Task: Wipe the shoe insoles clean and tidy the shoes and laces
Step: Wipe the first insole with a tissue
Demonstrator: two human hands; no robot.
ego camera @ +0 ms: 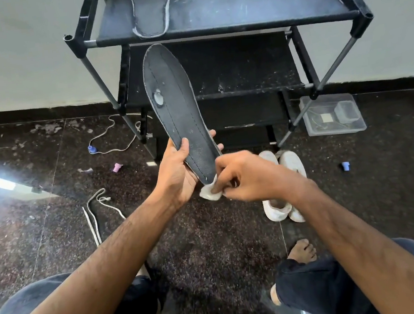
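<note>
Your left hand (180,170) holds the dark insole (179,116) near its heel end, with the thumb on top and the fingers curled round behind it. Your right hand (244,175) pinches a small white cloth (210,191) and presses it on the near tip of the insole.

To do this step well, keep a firm hold with your left hand so the insole does not wobble. Rub the cloth in long strokes from the near end up to the far end. Press a bit harder on dirty spots. Turn the cloth when it looks grubby.

The insole is up in the air, in front of the black shoe rack (211,27), and tilts away from you. It is long and dark, with a pale edge and lines of stitching. It has a worn pale hole (159,99) near the middle.

A second insole (150,8) lies on the top shelf. The white shoes (285,186) sit on the floor to the right, under your right arm. Loose white laces (96,216) lie on the floor to the left.
</note>
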